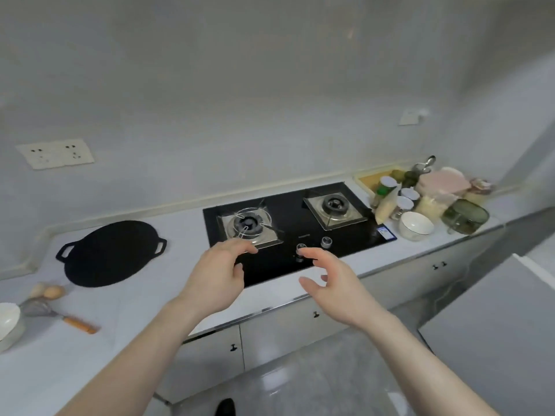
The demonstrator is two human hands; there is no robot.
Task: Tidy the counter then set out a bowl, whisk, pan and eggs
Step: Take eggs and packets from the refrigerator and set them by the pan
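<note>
Whisk point(51, 312) handle toward right, hands point(216, 274) empty

Black two-burner hob point(300, 235) set in worktop middle. Jars point(386, 187), white cups point(407, 199), green glass container point(465, 216), packets crowded at right end. Wall socket point(55, 153) mounted above left end.

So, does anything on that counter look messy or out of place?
Only the far right end: jars, cups, packets and a green glass container are crowded together beside the hob. Nothing looks spilled or broken. At the left, the black pan, eggs, whisk and bowl lie neatly apart.
</note>
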